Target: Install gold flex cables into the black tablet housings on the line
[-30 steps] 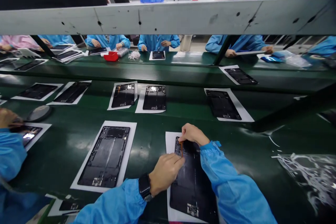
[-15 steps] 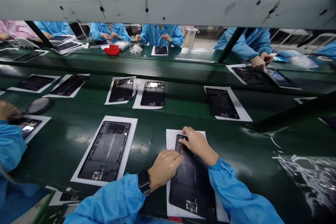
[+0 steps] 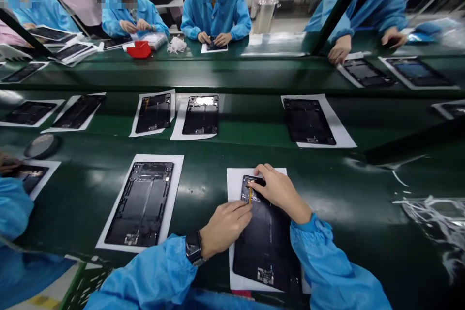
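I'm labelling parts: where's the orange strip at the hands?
In the head view, just right of centre, the orange strip is between the left hand and right hand, over the upper end of the tablet housing.

Both our hands are busy over the black tablet casing (image 3: 267, 247).
Our left hand (image 3: 227, 225) crosses its left edge, fingers drawn close together, a watch (image 3: 193, 246) strapped on that wrist; our right hand (image 3: 278, 188) arches over its upper end, fingers curved downward. Our blue-sleeved forearms flank its near end.
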A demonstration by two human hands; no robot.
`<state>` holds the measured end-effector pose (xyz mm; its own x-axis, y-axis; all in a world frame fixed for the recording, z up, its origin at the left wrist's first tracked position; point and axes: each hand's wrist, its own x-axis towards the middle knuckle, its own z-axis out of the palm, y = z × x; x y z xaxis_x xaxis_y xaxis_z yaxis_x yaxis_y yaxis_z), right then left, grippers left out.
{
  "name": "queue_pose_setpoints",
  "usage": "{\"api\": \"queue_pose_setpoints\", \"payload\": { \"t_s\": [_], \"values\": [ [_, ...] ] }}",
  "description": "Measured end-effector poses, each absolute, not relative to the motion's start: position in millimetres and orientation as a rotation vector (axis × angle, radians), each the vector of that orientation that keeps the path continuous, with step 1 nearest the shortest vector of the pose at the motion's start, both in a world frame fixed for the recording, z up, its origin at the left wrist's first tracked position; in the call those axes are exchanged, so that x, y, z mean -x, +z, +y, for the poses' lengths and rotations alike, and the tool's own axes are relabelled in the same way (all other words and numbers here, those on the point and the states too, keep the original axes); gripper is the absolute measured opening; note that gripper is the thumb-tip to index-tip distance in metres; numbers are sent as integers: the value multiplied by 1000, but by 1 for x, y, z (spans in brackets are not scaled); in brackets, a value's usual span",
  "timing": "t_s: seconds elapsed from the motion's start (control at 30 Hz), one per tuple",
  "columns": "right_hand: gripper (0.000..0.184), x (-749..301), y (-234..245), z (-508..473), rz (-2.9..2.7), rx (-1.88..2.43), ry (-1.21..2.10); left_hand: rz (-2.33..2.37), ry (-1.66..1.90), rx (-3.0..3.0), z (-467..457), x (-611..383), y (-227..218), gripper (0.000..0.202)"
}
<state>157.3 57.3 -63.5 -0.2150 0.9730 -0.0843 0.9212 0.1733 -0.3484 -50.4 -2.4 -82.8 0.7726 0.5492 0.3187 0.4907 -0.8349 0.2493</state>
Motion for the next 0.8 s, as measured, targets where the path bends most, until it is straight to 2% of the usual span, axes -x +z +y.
{"api": "queue_pose_setpoints", "payload": {
  "t_s": [0.53,0.67,0.8],
  "values": [
    [23,-159,-64,54,-2265,1862,472,791,496,-2870,-1,50,-78,28],
    [24,-158,-65,55,-2269,1867,457,770,461,-2889,-2,49,-76,23],
    [18,-160,-62,54,-2252,1869,506,749,366,-2845,1,49,-70,22]
  ]
}}
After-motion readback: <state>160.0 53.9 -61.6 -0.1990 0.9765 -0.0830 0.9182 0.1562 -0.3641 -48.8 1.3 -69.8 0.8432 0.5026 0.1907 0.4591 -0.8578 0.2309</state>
